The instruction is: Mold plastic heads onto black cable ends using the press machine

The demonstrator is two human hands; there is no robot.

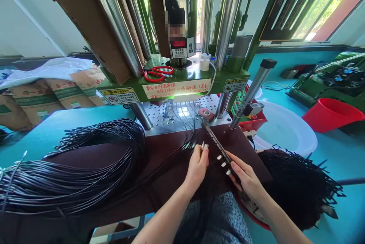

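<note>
My right hand is closed around the near end of a long, narrow dark metal bar. Several small silvery connectors stick out from the bar's left side, close to my fingers. To the left of the bar, my left hand pinches a small pale-tipped cable connector between thumb and fingers. Thin black cables run over the dark brown table near this hand. The bar's far end reaches a reddish block at the press's perforated metal plate.
A green press with steel columns stands ahead, red-handled scissors on its crossbeam. A large black cable bundle lies left. Rightward are a black heap of parts, a white basin and a red bucket.
</note>
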